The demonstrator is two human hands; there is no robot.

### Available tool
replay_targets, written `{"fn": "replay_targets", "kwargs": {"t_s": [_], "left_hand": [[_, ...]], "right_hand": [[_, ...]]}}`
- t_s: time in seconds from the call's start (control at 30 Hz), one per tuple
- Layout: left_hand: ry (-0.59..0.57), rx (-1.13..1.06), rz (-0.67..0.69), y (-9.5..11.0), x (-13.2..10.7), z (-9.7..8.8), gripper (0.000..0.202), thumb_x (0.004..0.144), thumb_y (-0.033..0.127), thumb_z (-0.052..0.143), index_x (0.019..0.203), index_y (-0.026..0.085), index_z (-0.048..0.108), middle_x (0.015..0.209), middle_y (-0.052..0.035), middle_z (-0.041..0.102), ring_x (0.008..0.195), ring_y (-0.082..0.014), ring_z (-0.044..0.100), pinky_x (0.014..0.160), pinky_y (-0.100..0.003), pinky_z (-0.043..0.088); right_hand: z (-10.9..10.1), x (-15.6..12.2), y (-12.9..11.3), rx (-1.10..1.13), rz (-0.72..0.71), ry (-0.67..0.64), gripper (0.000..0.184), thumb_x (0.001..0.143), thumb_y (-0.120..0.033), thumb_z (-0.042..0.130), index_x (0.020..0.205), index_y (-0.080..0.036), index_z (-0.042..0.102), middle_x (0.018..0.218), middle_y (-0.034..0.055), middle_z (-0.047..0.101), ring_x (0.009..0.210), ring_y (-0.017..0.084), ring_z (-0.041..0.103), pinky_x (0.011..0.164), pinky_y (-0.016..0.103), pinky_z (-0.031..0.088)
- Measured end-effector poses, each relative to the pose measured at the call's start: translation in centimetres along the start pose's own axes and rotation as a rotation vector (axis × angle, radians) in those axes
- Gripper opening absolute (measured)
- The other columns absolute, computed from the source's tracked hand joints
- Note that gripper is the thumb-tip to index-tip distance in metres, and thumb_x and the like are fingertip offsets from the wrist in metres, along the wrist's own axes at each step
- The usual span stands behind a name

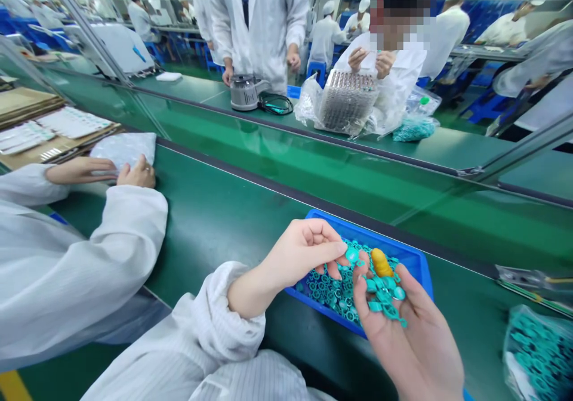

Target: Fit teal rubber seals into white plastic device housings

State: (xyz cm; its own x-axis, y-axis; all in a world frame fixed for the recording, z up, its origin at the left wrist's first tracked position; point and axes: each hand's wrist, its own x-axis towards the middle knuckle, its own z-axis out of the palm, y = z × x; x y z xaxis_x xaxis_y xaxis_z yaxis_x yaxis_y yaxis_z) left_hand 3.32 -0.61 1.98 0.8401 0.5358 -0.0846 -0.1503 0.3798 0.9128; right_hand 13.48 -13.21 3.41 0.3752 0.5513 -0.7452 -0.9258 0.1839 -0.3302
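My left hand (308,250) reaches in from the left, thumb and fingers pinched on a small teal plastic piece (352,254) with a round face. Beside it, my right hand (414,341) is turned palm up with fingers curled, cupping a small pile of teal plastic pieces (385,296). A yellow finger cot (381,262) seems to cover one of its fingertips. Both hands are over a blue plastic bin (423,275) holding many teal ring-shaped pieces (329,290). My hands partly hide the bin's contents.
A clear bag of teal pieces (541,347) lies at right. On the left, a co-worker's hands (136,173) rest on a white bag (128,147). A dark rail (250,180) edges the green bench (201,210). Across it, another person handles parts near a bubble-wrap bag (347,102).
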Motion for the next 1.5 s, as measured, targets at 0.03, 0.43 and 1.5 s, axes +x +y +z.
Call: {"fn": "replay_targets", "kwargs": {"t_s": [0.03,0.43,1.5], "left_hand": [[-0.002,0.012,-0.008,0.0,0.0,0.0,0.02,0.073,0.028,0.067,0.069,0.013,0.054,0.058,0.0014,0.063,0.042,-0.0056,0.057,0.037,-0.013,0.034],[-0.029,0.792,0.585,-1.5,-1.1,1.9,0.02,0.085,0.02,0.055,0.102,0.017,0.064,0.08,-0.0029,0.06,0.073,-0.0115,0.056,0.064,-0.024,0.049],[0.035,0.479,0.254,-0.9,-1.1,2.5,0.011,0.076,0.012,0.06,0.067,0.015,0.055,0.067,0.0001,0.057,0.052,-0.0058,0.043,0.045,-0.02,0.034]], "right_hand": [[-0.1,0.1,-0.1,0.004,-0.026,-0.006,0.019,0.074,-0.024,0.062,0.091,-0.02,0.071,0.097,0.0062,0.074,0.089,0.016,0.07,0.075,0.026,0.059],[-0.9,0.8,-1.1,-0.131,-0.094,-0.305,0.023,0.079,-0.037,0.06,0.099,-0.031,0.069,0.101,0.0016,0.072,0.098,0.02,0.066,0.081,0.038,0.057],[-0.7,0.3,-1.8,-0.192,0.186,-0.451,0.026,0.076,-0.047,0.058,0.099,-0.037,0.065,0.111,-0.0013,0.068,0.112,0.025,0.06,0.08,0.05,0.055]]}}
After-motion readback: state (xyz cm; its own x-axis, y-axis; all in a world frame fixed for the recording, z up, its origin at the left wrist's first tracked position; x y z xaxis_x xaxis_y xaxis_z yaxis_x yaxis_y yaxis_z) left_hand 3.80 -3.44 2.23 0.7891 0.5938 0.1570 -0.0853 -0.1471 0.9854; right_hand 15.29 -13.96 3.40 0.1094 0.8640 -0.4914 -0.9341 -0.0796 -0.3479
